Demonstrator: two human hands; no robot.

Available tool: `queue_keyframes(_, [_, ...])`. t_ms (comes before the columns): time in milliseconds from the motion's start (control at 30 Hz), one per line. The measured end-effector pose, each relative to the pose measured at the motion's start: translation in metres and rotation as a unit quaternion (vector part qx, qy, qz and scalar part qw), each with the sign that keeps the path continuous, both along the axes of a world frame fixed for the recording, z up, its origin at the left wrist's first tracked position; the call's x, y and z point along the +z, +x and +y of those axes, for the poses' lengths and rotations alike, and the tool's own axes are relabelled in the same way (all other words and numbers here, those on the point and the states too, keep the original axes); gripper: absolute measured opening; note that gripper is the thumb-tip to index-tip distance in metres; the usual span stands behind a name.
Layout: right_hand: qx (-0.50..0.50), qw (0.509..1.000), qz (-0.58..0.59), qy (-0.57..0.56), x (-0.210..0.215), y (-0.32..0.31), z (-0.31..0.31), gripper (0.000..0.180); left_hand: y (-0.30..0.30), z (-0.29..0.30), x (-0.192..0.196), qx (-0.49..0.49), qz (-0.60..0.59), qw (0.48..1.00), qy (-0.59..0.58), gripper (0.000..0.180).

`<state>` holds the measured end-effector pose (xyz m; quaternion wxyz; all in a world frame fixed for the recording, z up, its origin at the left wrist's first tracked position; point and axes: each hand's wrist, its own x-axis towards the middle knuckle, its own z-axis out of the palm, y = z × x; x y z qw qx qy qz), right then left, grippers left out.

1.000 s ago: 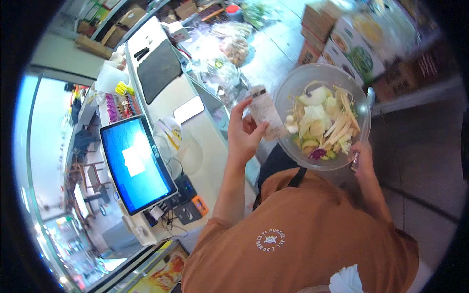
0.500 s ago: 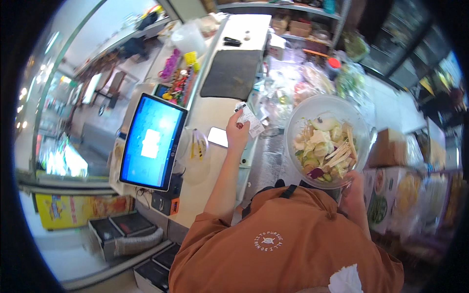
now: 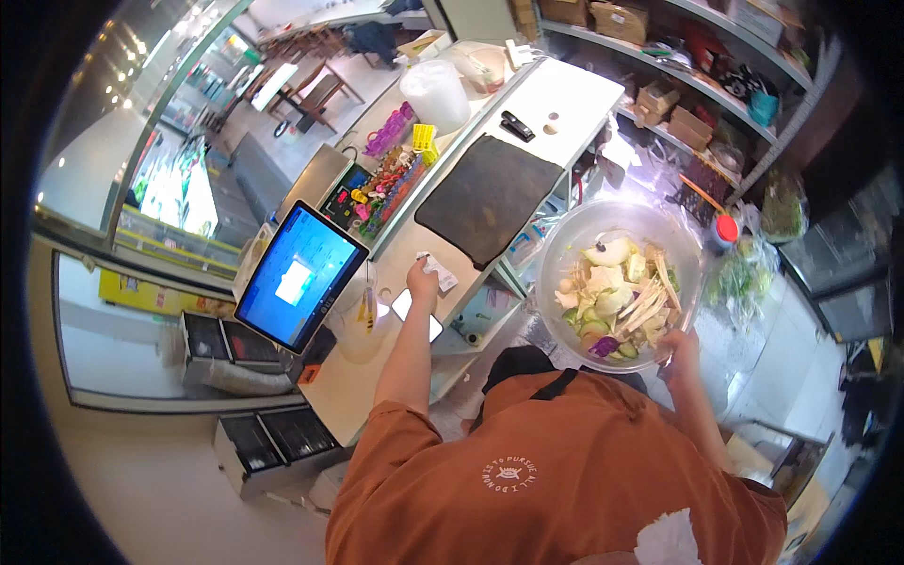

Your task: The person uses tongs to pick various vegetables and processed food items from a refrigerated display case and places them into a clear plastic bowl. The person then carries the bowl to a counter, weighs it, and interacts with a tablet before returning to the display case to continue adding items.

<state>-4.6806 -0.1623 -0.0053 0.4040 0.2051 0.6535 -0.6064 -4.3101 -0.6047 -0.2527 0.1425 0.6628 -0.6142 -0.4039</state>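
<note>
Holding, head view: left hand (image 3: 422, 281), fingers pinched together on one paper receipt (image 3: 441, 272) above the desk (image 3: 341, 394); right hand (image 3: 682, 356), fingers curled tight round the rim of one translucent bowl (image 3: 563, 247), at its five o'clock. Bowl contents: cut vegetables (image 3: 612, 299); location: left hand's three o'clock. On desk, from left hand: black mat (image 3: 488, 200), one o'clock; monitor (image 3: 299, 278), nine o'clock.

Brown short-sleeved top (image 3: 574, 452), white emblem (image 3: 508, 474)
</note>
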Motion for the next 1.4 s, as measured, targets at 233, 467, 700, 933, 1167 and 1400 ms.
queue_keyframes(233, [0.05,0.998,0.033,0.008,-0.001,-0.069,-0.032,0.038,0.008,-0.005,0.0,-0.03,-0.107,0.994,-0.023,0.054])
queue_keyframes(467, [0.069,0.997,0.028,-0.011,-0.015,-0.09,-0.065,0.043,-0.008,0.001,0.015,-0.095,-0.272,0.95,-0.118,0.055])
queue_keyframes(700, [0.118,0.993,0.005,-0.014,-0.018,-0.1,-0.097,0.038,-0.017,-0.012,0.01,-0.119,-0.29,0.948,-0.063,0.044])
queue_keyframes(933, [0.102,0.995,0.001,0.008,-0.013,-0.086,-0.108,0.037,-0.052,-0.029,0.055,-0.135,-0.309,0.935,-0.108,0.041])
queue_keyframes(1167, [0.078,0.996,0.013,0.039,-0.002,-0.074,-0.104,0.042,-0.141,-0.14,0.078,-0.201,-0.196,0.921,-0.27,0.035])
queue_keyframes(1400, [0.064,0.997,0.007,0.052,0.01,-0.057,-0.103,0.048,-0.153,-0.215,0.058,-0.305,-0.264,0.909,-0.102,0.038])
